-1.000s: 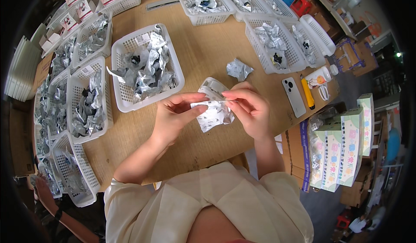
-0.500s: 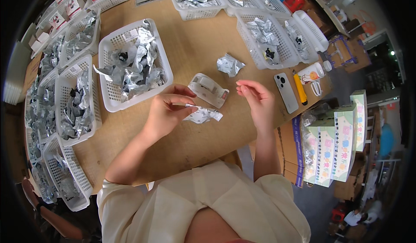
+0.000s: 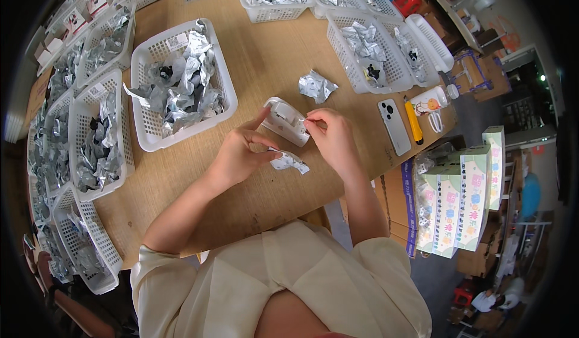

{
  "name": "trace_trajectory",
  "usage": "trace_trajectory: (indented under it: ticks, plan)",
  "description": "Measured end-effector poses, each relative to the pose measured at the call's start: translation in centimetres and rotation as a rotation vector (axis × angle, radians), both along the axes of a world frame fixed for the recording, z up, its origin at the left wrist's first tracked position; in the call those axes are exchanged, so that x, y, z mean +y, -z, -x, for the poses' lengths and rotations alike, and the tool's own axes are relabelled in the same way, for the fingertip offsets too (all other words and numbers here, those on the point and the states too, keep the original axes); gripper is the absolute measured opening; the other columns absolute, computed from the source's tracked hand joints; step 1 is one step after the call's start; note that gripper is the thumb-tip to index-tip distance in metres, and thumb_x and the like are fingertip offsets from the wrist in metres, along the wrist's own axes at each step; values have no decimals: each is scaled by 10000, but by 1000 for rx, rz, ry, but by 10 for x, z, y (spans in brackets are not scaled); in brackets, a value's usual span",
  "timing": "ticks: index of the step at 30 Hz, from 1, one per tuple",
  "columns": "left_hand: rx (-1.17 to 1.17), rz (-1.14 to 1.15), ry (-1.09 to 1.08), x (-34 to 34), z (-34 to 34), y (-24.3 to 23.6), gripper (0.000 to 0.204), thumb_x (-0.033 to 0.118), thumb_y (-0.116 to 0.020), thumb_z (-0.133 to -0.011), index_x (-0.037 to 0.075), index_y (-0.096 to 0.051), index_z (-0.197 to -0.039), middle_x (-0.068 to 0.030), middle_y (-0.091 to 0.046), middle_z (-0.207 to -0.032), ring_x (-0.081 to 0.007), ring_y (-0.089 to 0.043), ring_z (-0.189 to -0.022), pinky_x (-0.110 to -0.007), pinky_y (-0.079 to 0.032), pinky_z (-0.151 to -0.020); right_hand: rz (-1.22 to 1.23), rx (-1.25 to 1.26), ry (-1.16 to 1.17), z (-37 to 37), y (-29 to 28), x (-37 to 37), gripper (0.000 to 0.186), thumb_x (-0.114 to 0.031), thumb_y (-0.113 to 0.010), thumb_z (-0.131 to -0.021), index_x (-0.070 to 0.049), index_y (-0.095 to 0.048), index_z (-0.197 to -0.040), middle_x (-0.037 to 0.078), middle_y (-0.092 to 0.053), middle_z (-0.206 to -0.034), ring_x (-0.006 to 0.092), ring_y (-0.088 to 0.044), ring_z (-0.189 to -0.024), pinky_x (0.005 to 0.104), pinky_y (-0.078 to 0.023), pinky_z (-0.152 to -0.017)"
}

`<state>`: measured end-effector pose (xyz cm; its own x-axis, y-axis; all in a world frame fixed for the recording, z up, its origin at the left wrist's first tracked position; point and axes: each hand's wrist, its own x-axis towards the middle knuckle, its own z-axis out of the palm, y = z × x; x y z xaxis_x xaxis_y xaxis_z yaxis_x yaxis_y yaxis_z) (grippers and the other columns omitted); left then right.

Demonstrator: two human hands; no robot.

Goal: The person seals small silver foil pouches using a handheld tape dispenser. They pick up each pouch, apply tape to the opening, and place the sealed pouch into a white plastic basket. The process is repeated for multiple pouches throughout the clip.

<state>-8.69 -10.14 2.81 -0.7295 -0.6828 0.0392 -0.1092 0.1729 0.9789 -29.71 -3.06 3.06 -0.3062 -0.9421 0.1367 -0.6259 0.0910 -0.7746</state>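
My left hand point(image 3: 237, 157) pinches a small crumpled silver foil packet point(image 3: 289, 162) between thumb and fingers. Its index finger stretches up to the left end of a white, rounded plastic case point(image 3: 278, 120), which looks like a tape dispenser. At the right end of that case is my right hand point(image 3: 330, 134), thumb and index finger pressed together at its edge. Whatever lies between those fingertips is too small to make out. A loose ball of crumpled foil point(image 3: 317, 86) rests on the table just beyond the case.
A white basket of foil packets point(image 3: 181, 139) stands at the left, with several more baskets beyond and around it. To the right lie a phone point(image 3: 393, 127), a yellow cutter point(image 3: 414, 122) and a white cup point(image 3: 429, 101). Printed boxes point(image 3: 449, 205) stand beside the table's right edge.
My right hand has come left and down onto the case's right end, its fingers now pinched together. My left index finger has straightened toward the case. The foil packet stays in my left hand.
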Motion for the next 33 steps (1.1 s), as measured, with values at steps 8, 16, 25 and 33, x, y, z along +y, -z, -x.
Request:
trace_trajectory:
  ticks: [8, 16, 25, 33]
  plan:
    - [-4, 89, 18, 0, 2, 4, 137, -17, -773, -702, 17, -743, -831, -336, -342, -1415, -312, -265, -1410, -358, -396, -1039, -139, -307, -132, 28, 3, -7, 105, -18, -659, -838, 73, -664, -891, 115, -646, -1080, 198, -635, -942, 297, -504, -854]
    - [-5, 65, 35, -3, 4, 4, 133, -15, -760, -710, 17, -744, -838, -341, -358, -1403, -305, -269, -1413, -347, -364, -1060, -296, -1108, -95, 59, 6, 8, 241, -2, -604, -882, 126, -592, -1086, 162, -564, -1187, 193, -581, -1084, 324, -468, -1005]
    - [-13, 38, 41, -4, 2, 5, 118, -3, -759, -713, 12, -738, -829, -329, -388, -1392, -293, -287, -1407, -339, -360, -1062, -239, -964, -186, 57, 42, 19, 130, -23, -623, -881, 75, -662, -958, 145, -517, -1292, 173, -559, -1069, 301, -464, -907]
    - [-11, 60, 7, -4, 2, 4, 112, -39, -747, -725, 1, -732, -829, -263, -456, -1387, -255, -370, -1368, -322, -445, -964, -190, -756, -100, 53, 50, 24, 126, -22, -642, -851, 75, -667, -927, 160, -518, -1313, 219, -536, -1185, 310, -446, -958]
